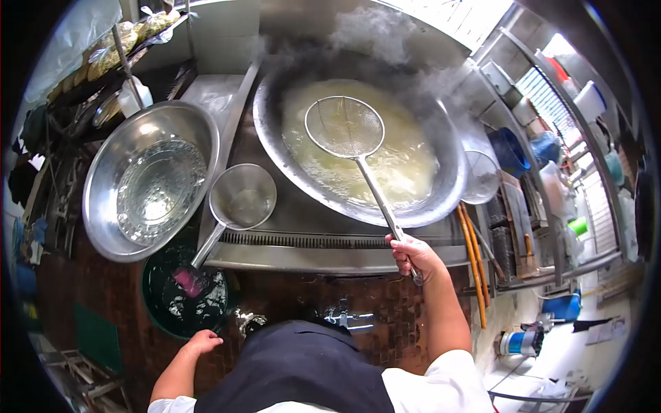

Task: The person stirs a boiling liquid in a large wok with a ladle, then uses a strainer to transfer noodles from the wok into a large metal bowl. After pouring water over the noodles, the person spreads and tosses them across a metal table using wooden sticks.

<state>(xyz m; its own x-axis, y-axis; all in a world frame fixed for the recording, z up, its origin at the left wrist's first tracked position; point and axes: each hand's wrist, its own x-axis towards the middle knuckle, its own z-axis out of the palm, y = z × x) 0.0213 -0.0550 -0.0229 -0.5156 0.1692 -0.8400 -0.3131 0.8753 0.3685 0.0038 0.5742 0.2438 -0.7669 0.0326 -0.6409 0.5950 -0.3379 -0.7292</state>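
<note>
My right hand (413,256) is wrapped round the handle of a long wire skimmer (344,127). The skimmer's round mesh head hangs over a large wok (268,131) of steaming, bubbling yellowish liquid (406,165). Low on the left, my left hand (205,341) has its fingers curled together, with nothing seen in them, near a dark green bucket of water (162,310). A metal ladle (243,197) with a pink-wrapped handle end rests at the stove's left edge. Beside it is a big steel basin (103,199) with clear water.
A metal ledge (330,258) runs along the stove front. Long wooden sticks (473,255) lean at its right end. Shelves with containers, including a blue bucket (508,151), stand on the right. The brown tiled floor (275,286) looks wet. Steam rises behind the wok.
</note>
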